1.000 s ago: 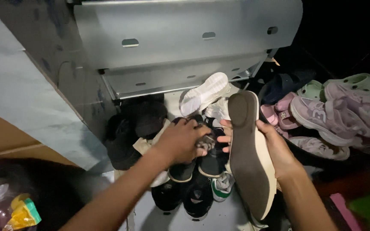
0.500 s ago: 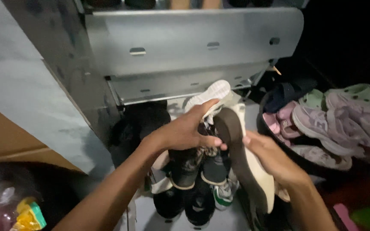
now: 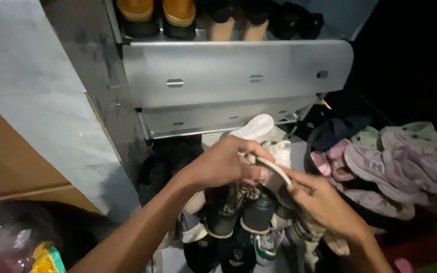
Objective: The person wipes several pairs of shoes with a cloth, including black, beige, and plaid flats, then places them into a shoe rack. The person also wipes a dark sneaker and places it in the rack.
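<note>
A tan flat shoe sits at centre frame, sole up, gripped by both hands: the left hand is clenched over its upper end, while the right hand grasps its lower end from the right. It hangs just above a pile of dark shoes on the floor. A white sneaker lies behind it, under the grey metal rack filling the upper frame. Lilac sneakers are heaped at right. The step looks like fitting the shoe into the pile; next it needs a free gap.
</note>
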